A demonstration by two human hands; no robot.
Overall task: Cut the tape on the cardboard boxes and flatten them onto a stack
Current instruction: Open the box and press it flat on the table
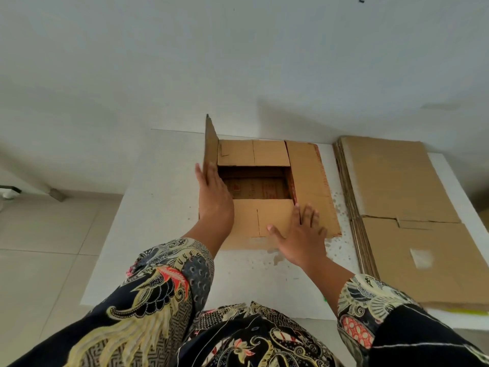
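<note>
**Opened box, 1 flap upright, ready to flatten**

Apparently the tape is already cut: the cardboard box (267,186) sits on the white table (148,234) with its flaps spread. The left hand (214,197), fingers straight and together, presses against the upright left flap (211,144). The right hand (304,234) rests flat, fingers spread, on the near-right flaps. Next, the box likely needs collapsing, then moving onto the flattened stack (402,207) at the right.
</note>
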